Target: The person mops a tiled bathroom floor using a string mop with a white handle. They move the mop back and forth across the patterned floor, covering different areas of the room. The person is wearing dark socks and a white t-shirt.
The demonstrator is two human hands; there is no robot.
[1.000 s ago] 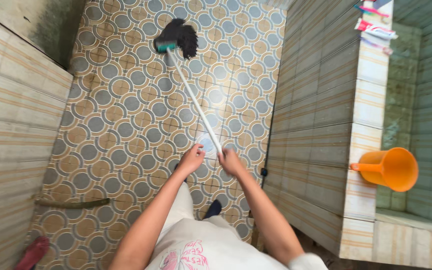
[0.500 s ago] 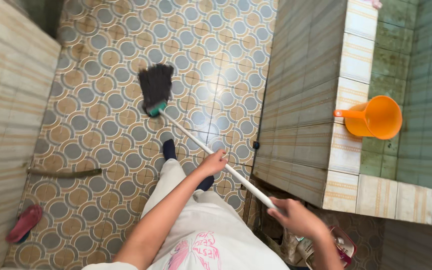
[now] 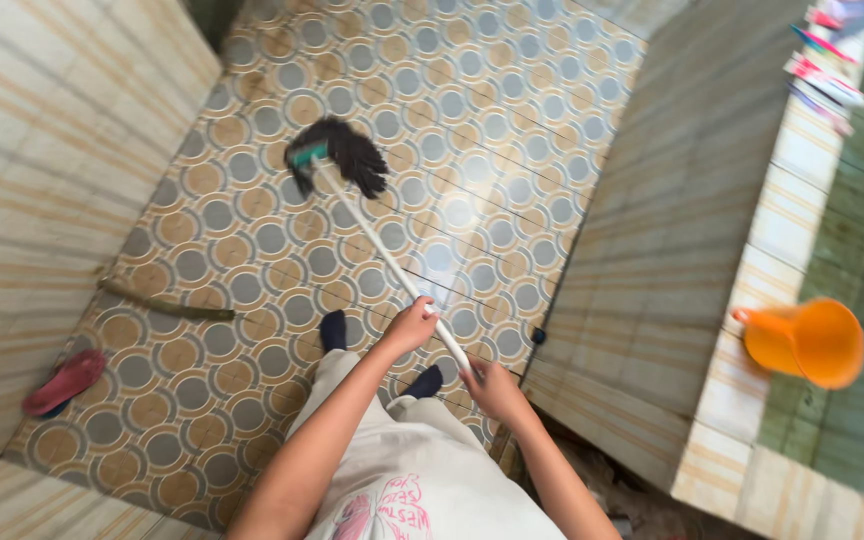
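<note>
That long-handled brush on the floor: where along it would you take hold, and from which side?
Grip the white handle near its raised top end, from above, where the left hand and right hand hold it. The pole slants up from the dark bristle head on the tiled floor, so that end is nearest.

The broom [image 3: 337, 165] lies on the floor [image 3: 472, 120] ahead of the feet. A sandal [image 3: 62, 382] sits left by the wall [image 3: 42, 180]; the scoop [image 3: 807, 342] rests in the basin [image 3: 752, 300], right.

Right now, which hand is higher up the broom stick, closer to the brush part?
The left hand. It holds the white broom handle nearer the dark bristles, while the right hand grips the very end, closest to the body.
</note>
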